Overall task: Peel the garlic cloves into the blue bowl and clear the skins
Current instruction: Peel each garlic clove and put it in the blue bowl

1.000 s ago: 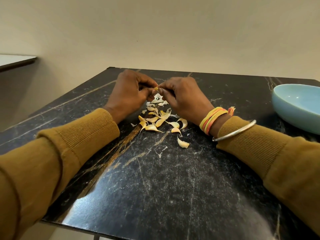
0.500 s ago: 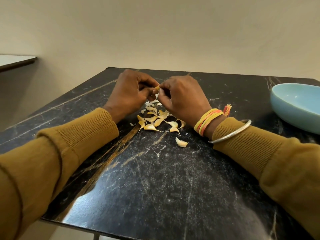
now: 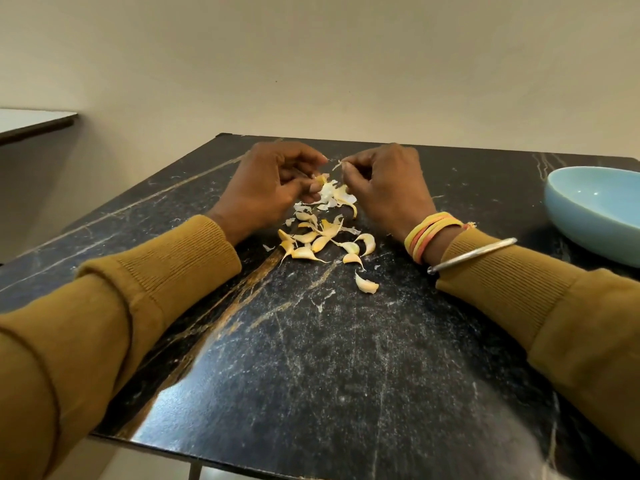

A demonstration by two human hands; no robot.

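So the person's mid-peel here: left hand has its fingers curled around one garlic clove, pinching it at the tips, and the right hand has thumb and forefinger closed tight on a thin strip of skin that's lifting off it. Both hands sit just above the pile of cloves on the black marble table, with loose skins right under the fingers and one stray clove a bit nearer the person. The blue bowl is well off to the right, and no cloves show in the part of it that's visible. Biggest risk imo: peeling right over the pile means skins drop in among unpeeled cloves, so sorting gets messy later. That papery strip could also tear short and leave bits stuck on. And the bowl being that far away, a slippery peeled clove might get fumbled on the way over, or the sleeve could sweep the pile.
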